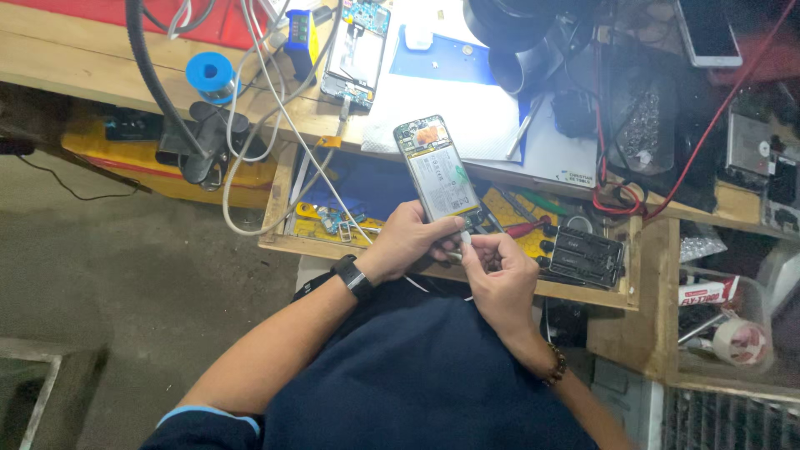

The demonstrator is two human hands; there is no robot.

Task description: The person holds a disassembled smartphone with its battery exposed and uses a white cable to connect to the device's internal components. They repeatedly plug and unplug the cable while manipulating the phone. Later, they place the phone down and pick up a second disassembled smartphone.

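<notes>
An opened smartphone with its back cover off shows a pale battery and circuit board. My left hand grips its lower end and holds it upright over an open wooden drawer; a black watch sits on that wrist. My right hand pinches a small white plug at the phone's bottom edge. A beaded bracelet is on my right wrist.
A second opened phone lies on the wooden bench among white cables. A blue solder spool, black clamp, blue mat, black screwdriver case, tape roll and a red wire surround the work spot.
</notes>
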